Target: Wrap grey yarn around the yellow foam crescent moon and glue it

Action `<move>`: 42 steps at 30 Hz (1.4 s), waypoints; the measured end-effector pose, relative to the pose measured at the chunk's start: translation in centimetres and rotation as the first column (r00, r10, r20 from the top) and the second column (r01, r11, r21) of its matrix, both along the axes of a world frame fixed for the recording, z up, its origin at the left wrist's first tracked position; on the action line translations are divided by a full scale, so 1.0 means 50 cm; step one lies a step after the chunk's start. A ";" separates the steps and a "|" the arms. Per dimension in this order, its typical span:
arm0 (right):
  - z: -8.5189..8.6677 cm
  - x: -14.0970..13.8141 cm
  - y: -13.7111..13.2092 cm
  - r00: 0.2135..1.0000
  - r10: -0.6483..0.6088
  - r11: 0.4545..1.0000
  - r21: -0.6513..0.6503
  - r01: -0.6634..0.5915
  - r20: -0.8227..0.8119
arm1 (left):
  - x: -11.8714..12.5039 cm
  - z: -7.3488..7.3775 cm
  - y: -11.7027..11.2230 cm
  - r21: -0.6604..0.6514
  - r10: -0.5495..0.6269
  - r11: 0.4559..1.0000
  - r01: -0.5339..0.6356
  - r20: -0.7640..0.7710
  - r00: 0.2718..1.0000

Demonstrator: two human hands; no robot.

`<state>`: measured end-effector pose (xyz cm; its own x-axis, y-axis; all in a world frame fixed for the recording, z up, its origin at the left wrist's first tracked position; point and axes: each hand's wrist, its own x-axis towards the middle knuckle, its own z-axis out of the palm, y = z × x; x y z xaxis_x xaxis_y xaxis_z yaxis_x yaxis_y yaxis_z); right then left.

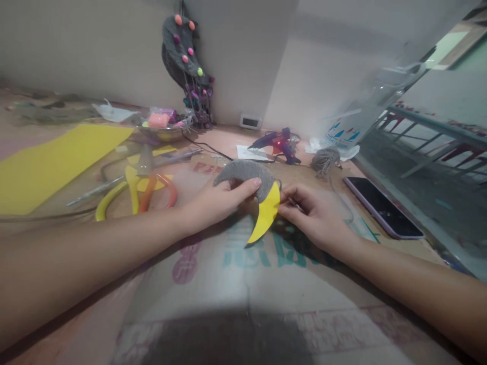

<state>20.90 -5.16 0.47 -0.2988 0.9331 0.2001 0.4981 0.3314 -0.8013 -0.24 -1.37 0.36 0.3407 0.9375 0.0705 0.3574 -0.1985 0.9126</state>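
Note:
A crescent-shaped piece, grey felt (243, 172) on its upper arc and yellow foam (265, 215) on its lower tip, is held just above the printed cardboard (243, 274). My left hand (218, 200) grips the grey part, thumb laid across it. My right hand (312, 215) pinches the crescent's right edge where grey meets yellow, fingers pressed together.
Left: a yellow foam sheet (49, 162), scissors with yellow and orange handles (144, 192), a bowl of craft bits (163, 126). Behind: a glue gun (279, 144), a ball of twine (325, 161), a grey hanging with pompoms (186, 61). A phone (382, 208) lies at right.

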 end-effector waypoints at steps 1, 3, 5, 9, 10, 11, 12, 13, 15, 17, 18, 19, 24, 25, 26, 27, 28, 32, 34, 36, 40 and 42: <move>0.000 0.005 -0.002 1.000 -0.014 0.995 0.098 0.014 -0.001 | -0.001 -0.002 0.002 0.010 -0.009 1.000 0.009 0.000 1.000; 0.000 0.015 -0.005 0.998 -0.024 0.958 0.285 0.007 0.059 | -0.002 -0.008 0.005 0.038 -0.025 0.999 0.025 0.001 1.000; 0.003 0.025 -0.008 0.982 -0.043 0.911 0.411 -0.036 0.182 | -0.003 -0.011 0.007 0.063 -0.036 0.997 0.037 -0.016 0.999; 0.011 0.029 -0.008 0.926 -0.048 0.861 0.486 -0.152 0.373 | -0.003 -0.007 0.004 0.081 -0.045 0.995 0.052 -0.087 0.995; 0.013 0.028 -0.007 0.914 -0.031 0.860 0.477 -0.182 0.405 | -0.003 -0.005 0.003 0.085 -0.046 0.995 0.055 -0.103 0.994; 0.014 0.027 -0.005 0.901 -0.016 0.861 0.464 -0.209 0.434 | -0.003 -0.003 0.002 0.091 -0.048 0.994 0.059 -0.117 0.992; 0.014 0.026 -0.004 0.888 -0.004 0.860 0.455 -0.231 0.460 | -0.003 -0.001 0.002 0.097 -0.049 0.993 0.062 -0.127 0.991; 0.014 0.025 -0.003 0.877 0.002 0.858 0.450 -0.248 0.480 | -0.003 0.000 0.002 0.103 -0.053 0.992 0.067 -0.133 0.990; 0.012 0.025 -0.002 0.864 -0.006 0.851 0.456 -0.260 0.503 | -0.003 0.001 0.002 0.111 -0.063 0.991 0.079 -0.140 0.988; 0.008 0.026 -0.004 0.871 -0.035 0.846 0.478 -0.235 0.490 | -0.003 0.001 0.002 0.113 -0.068 0.990 0.085 -0.142 0.987; 0.005 0.026 -0.005 0.875 -0.052 0.845 0.488 -0.218 0.481 | -0.003 0.000 0.001 0.116 -0.068 0.990 0.085 -0.141 0.988; 0.003 0.026 -0.006 0.876 -0.069 0.844 0.497 -0.204 0.477 | -0.003 -0.001 0.001 0.120 -0.068 0.989 0.085 -0.138 0.988; -0.002 0.023 -0.008 0.855 -0.106 0.809 0.544 -0.223 0.507 | -0.002 -0.003 -0.001 0.132 -0.080 0.986 0.098 -0.135 0.988; -0.002 0.023 -0.007 0.851 -0.110 0.800 0.553 -0.230 0.513 | -0.002 -0.003 -0.002 0.132 -0.081 0.986 0.100 -0.139 0.987; -0.002 0.022 -0.006 0.846 -0.116 0.794 0.560 -0.236 0.521 | -0.002 -0.002 -0.002 0.131 -0.082 0.986 0.102 -0.144 0.986; -0.002 0.022 -0.006 0.840 -0.123 0.790 0.565 -0.239 0.528 | -0.002 -0.001 -0.002 0.131 -0.083 0.986 0.103 -0.150 0.985; -0.002 0.021 -0.005 0.835 -0.131 0.786 0.569 -0.240 0.534 | -0.001 0.000 -0.002 0.131 -0.086 0.986 0.108 -0.158 0.984; -0.002 0.020 -0.005 0.819 -0.147 0.785 0.570 -0.245 0.554 | 0.000 0.004 -0.003 0.145 -0.097 0.982 0.124 -0.183 0.978; -0.001 0.019 -0.005 0.808 -0.160 0.781 0.573 -0.247 0.567 | 0.001 0.006 -0.004 0.160 -0.097 0.979 0.128 -0.192 0.977; -0.001 0.017 -0.005 0.798 -0.174 0.769 0.586 -0.256 0.577 | 0.002 0.008 -0.004 0.167 -0.101 0.977 0.136 -0.202 0.974; 0.000 0.013 -0.004 0.796 -0.190 0.727 0.627 -0.279 0.575 | 0.000 0.012 -0.006 0.130 -0.101 0.983 0.133 -0.230 0.968; 0.000 0.012 -0.003 0.799 -0.197 0.706 0.647 -0.286 0.569 | 0.000 0.014 -0.007 0.099 -0.097 0.987 0.124 -0.243 0.965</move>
